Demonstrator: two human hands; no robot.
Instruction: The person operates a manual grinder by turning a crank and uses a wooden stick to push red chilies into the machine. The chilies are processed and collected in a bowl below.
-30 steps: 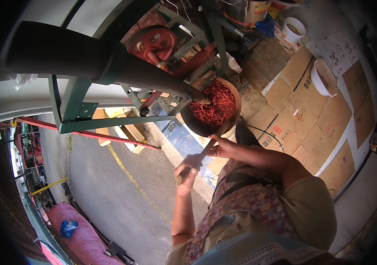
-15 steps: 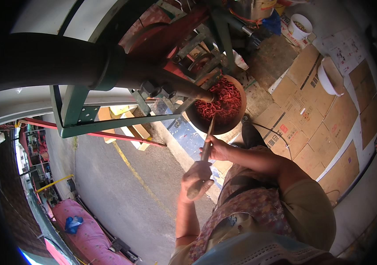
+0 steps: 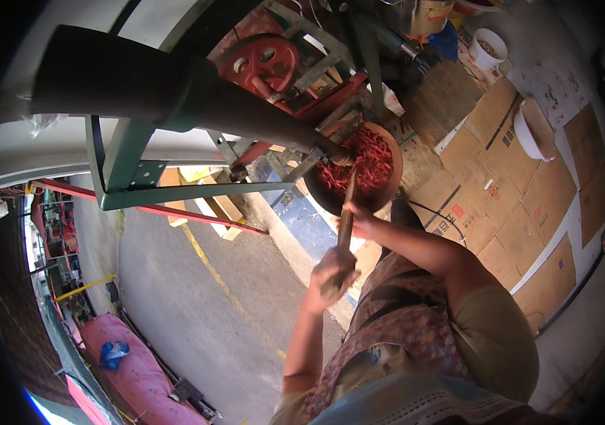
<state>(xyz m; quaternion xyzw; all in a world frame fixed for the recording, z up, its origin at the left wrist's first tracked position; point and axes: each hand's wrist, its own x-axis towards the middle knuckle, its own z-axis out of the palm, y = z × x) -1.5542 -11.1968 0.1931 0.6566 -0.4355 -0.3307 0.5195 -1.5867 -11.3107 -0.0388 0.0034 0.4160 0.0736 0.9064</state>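
A wooden stick [image 3: 345, 230] slants up into a round brown bowl [image 3: 396, 180] holding a heap of dried red chilies [image 3: 375, 161]. My left hand [image 3: 333, 272] is wrapped round the stick's near end. Farther up, closer to the bowl, my right hand [image 3: 363, 222] grips the same stick. The far tip of the stick is among the chilies. A thick dark beam [image 3: 253, 110] reaches down from the left, and its narrow end sits in the chilies beside the stick tip.
A green metal frame [image 3: 203, 190] and a red wheel [image 3: 263, 65] stand around the beam. Flattened cardboard [image 3: 490, 177] covers the floor at right, with a white basin [image 3: 531, 131] and a white bucket [image 3: 487, 48] on it. A black cable [image 3: 451, 221] lies near my foot.
Both hands and the stick have shifted up and to the right. The beam and the red parts behind it have changed position, and the red wheel shows more fully.
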